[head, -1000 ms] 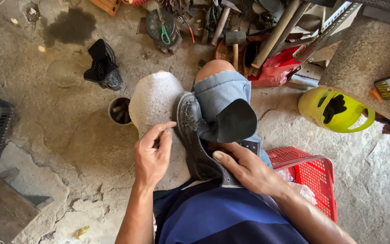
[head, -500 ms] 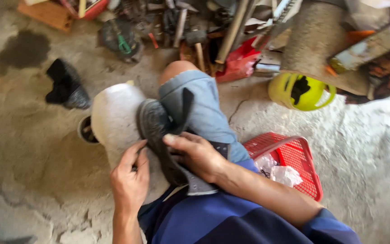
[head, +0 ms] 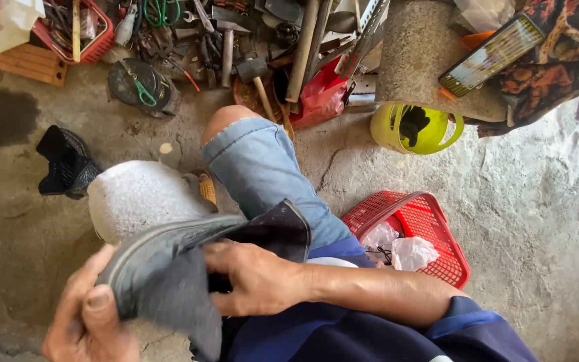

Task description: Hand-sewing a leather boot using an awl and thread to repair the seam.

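A dark grey shoe (head: pixel 169 261) lies across my lap, sole side turned toward me, its black upper (head: pixel 276 231) folded open beside my jeans-clad knee (head: pixel 263 167). My left hand (head: pixel 88 315) grips the shoe's toe end at the lower left, thumb on top. My right hand (head: pixel 252 278) reaches across and holds the shoe's middle, fingers pressed into the opening. A pale rounded stone block (head: pixel 139 198) stands on the floor just beyond the shoe.
A red plastic basket (head: pixel 437 234) with plastic bags sits at my right. A yellow helmet (head: pixel 413 127) lies farther off. Hammers, pliers and other tools (head: pixel 236 40) are heaped at the top. A black shoe part (head: pixel 65 164) lies at left on the concrete floor.
The shoe has been turned from upright on my knee to lying sideways across my lap. My left hand moved down to its toe end, and the view shifted left and closer.
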